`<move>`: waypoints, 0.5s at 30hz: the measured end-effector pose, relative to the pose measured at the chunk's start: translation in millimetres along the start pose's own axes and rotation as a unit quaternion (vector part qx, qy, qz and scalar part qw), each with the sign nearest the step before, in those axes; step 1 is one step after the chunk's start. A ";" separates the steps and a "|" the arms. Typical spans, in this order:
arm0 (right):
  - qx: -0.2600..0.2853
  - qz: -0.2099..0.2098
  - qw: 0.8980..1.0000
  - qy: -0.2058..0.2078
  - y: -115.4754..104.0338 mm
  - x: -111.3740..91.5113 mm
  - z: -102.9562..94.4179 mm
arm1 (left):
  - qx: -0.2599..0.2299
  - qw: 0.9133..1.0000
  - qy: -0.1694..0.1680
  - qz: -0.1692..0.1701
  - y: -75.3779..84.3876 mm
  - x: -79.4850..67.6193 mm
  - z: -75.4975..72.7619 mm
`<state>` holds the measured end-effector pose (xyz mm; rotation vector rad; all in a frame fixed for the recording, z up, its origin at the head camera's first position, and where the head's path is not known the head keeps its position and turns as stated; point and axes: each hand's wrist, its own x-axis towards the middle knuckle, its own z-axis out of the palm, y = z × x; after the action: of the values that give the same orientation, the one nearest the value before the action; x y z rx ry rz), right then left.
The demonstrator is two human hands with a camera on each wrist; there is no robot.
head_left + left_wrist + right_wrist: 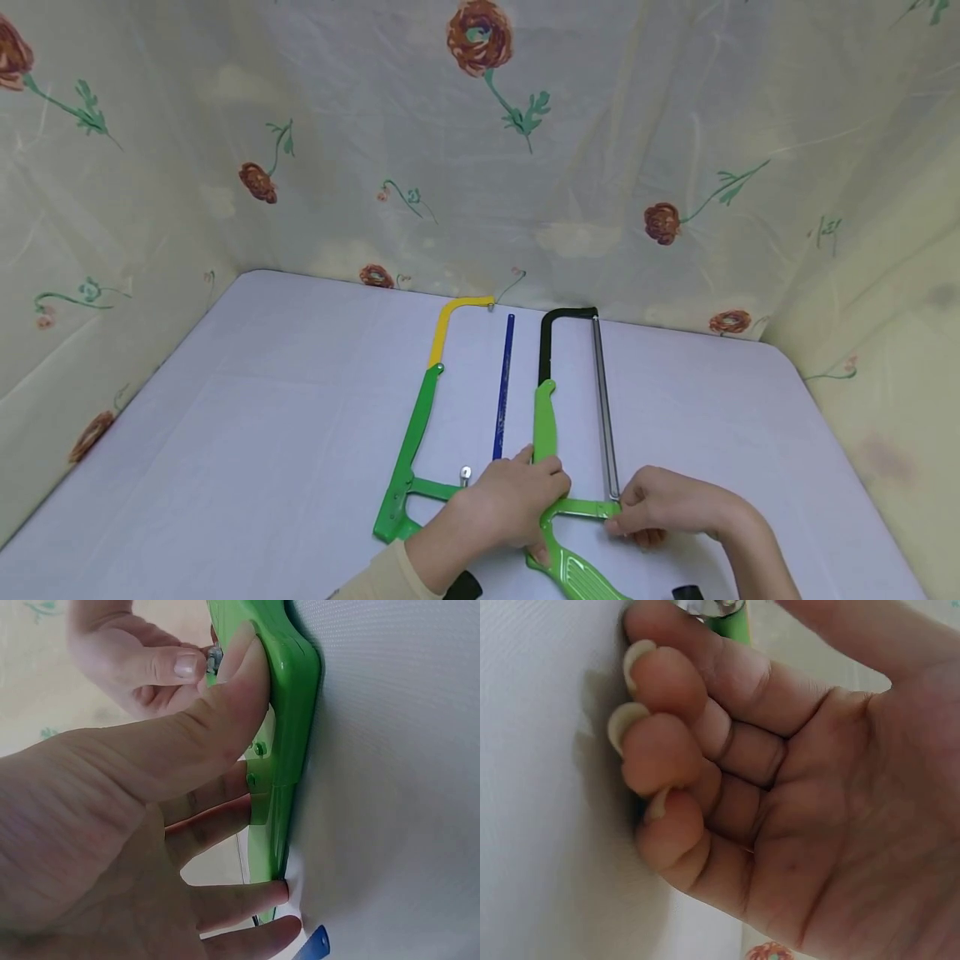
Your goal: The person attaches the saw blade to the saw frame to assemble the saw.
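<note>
A light green hacksaw (pixel 545 425) with a black front bow lies on the table, and a grey blade (pixel 605 408) spans its right side. My left hand (pixel 510 504) holds its frame near the handle. The left wrist view has that thumb lying along the green frame, with fingers reaching across to the frame's other parts. At the blade's near end, my right hand (pixel 675 504) pinches a small shiny metal wing nut (pixel 214 658) between thumb and forefinger. The other right fingers (pixel 664 754) are curled close over the white cloth.
Left of my left hand lies a second hacksaw (pixel 418 417), darker green with a yellow bow and no blade fitted; a metal fitting (pixel 466 475) stands on its crossbar. A loose blue blade (pixel 505 387) lies between the saws. Flowered curtain (pixel 585 150) surrounds the white table (pixel 262 442).
</note>
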<state>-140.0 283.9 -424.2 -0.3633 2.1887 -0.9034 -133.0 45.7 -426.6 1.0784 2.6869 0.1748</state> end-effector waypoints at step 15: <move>0.020 -0.017 1.000 -0.014 1.9 -1.8 -0.6 | 0.005 1.000 0.006 0.007 -1.8 0.1 1.0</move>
<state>-139.1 286.5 -424.3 -0.3927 2.1428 -0.9529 -134.0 44.5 -428.0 1.1041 2.6940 0.1717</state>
